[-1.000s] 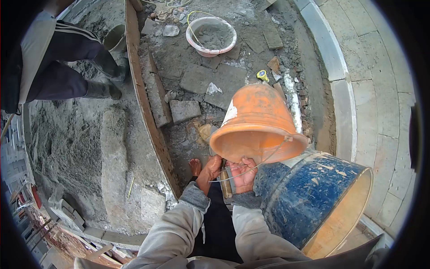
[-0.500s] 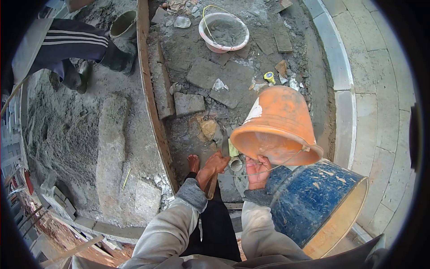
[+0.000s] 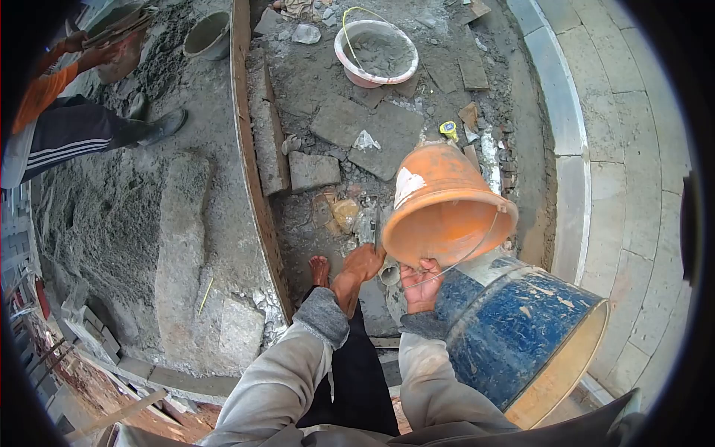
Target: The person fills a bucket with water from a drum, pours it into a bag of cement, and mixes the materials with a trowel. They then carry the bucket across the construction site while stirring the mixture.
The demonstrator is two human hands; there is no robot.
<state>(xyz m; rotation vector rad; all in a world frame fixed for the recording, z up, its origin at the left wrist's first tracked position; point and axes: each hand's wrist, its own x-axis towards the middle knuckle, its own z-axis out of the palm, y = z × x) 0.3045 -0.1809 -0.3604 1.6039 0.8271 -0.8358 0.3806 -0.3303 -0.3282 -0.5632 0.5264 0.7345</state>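
Note:
An orange bucket [image 3: 439,182] with a white patch on its side is tipped over, its mouth facing me. My right hand [image 3: 421,283] grips its lower rim with curled fingers, and the thin wire handle crosses in front of the hand. My left hand [image 3: 360,267] is closed around a tool with a narrow dark metal blade [image 3: 377,226] pointing away from me; its exact kind is not clear. Just under the bucket, between my hands, lies the open end of a pale pipe [image 3: 389,273]. A blue drum [image 3: 514,320] lies on its side to the right.
A pale basin of wet mortar [image 3: 377,30] stands ahead. A yellow tape measure [image 3: 448,130] lies beyond the bucket. A wooden board [image 3: 249,141] on edge borders wet concrete at left, where another person [image 3: 74,134] handles a container. A kerb [image 3: 570,186] runs along the right.
The orange bucket and my right hand have shifted slightly left, and the bucket's mouth is turned more toward me. The other person's orange sleeve and hands with a container have come into view.

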